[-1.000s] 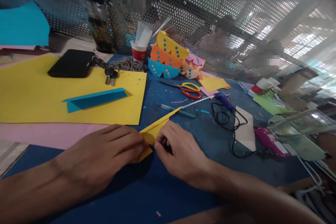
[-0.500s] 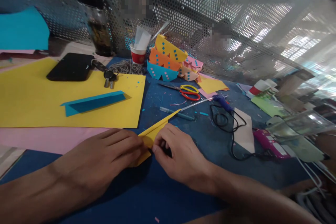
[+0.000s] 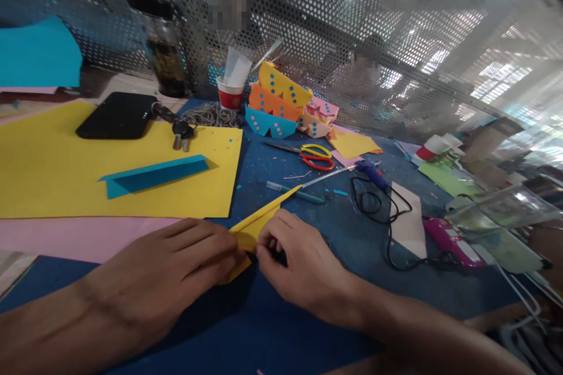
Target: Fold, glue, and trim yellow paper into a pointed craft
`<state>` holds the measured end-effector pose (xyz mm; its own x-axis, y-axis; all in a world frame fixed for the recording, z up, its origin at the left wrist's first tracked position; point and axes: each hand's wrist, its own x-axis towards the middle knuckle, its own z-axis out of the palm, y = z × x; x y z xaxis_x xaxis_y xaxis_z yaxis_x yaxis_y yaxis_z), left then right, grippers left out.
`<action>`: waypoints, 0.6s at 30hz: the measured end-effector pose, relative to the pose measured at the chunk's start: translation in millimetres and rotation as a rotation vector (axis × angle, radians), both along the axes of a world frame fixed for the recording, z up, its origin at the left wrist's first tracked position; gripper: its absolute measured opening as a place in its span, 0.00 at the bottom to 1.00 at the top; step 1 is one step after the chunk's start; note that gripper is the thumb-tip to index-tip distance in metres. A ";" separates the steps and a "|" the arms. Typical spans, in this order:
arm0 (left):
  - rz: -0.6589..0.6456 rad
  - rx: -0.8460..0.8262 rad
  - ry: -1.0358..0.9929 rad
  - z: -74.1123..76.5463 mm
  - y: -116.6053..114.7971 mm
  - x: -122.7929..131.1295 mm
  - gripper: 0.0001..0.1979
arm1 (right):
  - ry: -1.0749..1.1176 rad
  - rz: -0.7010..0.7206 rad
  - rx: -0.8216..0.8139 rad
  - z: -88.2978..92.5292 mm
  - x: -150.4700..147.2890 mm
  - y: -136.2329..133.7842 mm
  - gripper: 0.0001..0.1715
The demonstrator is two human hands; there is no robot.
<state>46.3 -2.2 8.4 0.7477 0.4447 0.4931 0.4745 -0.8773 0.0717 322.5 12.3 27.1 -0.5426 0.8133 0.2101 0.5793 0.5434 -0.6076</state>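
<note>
A folded strip of yellow paper (image 3: 254,233) slants across the blue table in front of me. My left hand (image 3: 200,255) lies over its near end, fingers pressed together on the paper and hiding part of it. At the paper's right edge, my right hand (image 3: 297,258) is curled closed, thumb and fingers pinching it. Just past the strip's far tip lie a capped pen (image 3: 303,194) and a glue gun (image 3: 372,174) with a clear glue stick. To the left, a folded blue paper strip (image 3: 156,176) rests on a large yellow sheet (image 3: 189,206).
Scissors (image 3: 314,156) with red and yellow handles lie beyond the pen. Decorated paper pieces (image 3: 275,106) stand near a red-and-white cup (image 3: 230,94). A black phone (image 3: 116,115), keys (image 3: 181,136) and a bottle (image 3: 165,58) are at left; a magenta device (image 3: 453,242) is at right.
Both hands keep nearly the same place on the yellow strip. The whole view has shifted slightly; nothing has visibly been picked up or let go.
</note>
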 end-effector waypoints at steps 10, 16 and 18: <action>0.083 0.098 -0.108 -0.4 -0.2 7.5 0.21 | 0.004 -0.011 -0.012 0.3 -1.1 -1.0 0.11; 0.027 0.119 -0.047 -1.2 -0.1 9.3 0.20 | 0.012 -0.006 -0.041 1.4 -1.8 -0.2 0.11; 0.030 0.104 -0.043 -3.0 -0.2 6.9 0.20 | 0.021 -0.005 -0.068 2.7 -1.6 0.4 0.11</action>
